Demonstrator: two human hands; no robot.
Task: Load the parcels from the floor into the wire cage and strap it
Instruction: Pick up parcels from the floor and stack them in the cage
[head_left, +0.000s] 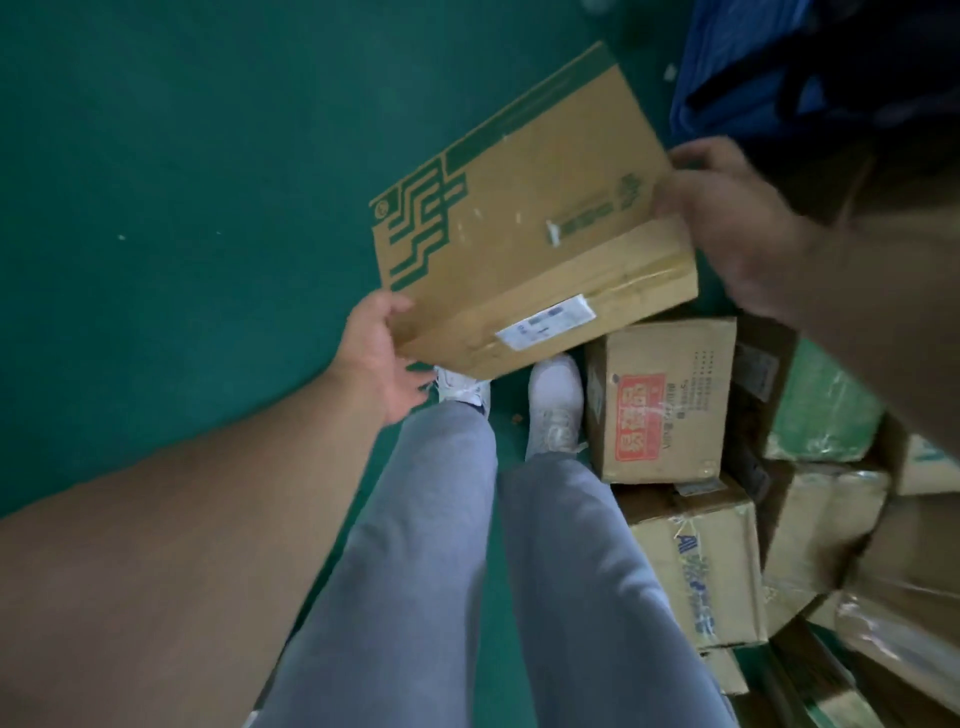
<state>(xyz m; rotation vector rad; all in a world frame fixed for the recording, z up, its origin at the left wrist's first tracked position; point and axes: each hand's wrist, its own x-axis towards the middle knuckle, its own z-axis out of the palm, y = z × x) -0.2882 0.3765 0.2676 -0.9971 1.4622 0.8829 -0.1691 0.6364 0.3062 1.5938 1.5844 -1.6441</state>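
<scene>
The box (530, 218) is off the floor (182, 182), tilted, held between both hands above the shoes (553, 410). The left hand (384, 353) cups its near lower corner, thumb up against the end face and fingers tucked beneath. The right hand (727, 218) clamps the far edge with fingers curled over it, though blur hides how deep that hold goes. The cage is not in view, so I cannot tell which way the box must travel.

The weak point looks like the left side. One corner resting in a palm is little purchase, and if the box tips further toward that hand it could slide off and drop onto the feet. The tape along the seam may be slick under the fingers too.

Footing is the other worry. The parcels (660, 400) lie heaped just beside the right shoe, one carton about touching it, and more are stacked behind. A turn to the right with the box blocking the downward view could catch a toe on them and cause a stumble.

A dropped box would land on those cartons, some of which already look dented, and could crush them further. Shifting the left hand flatter under the base before stepping would likely steady things
</scene>
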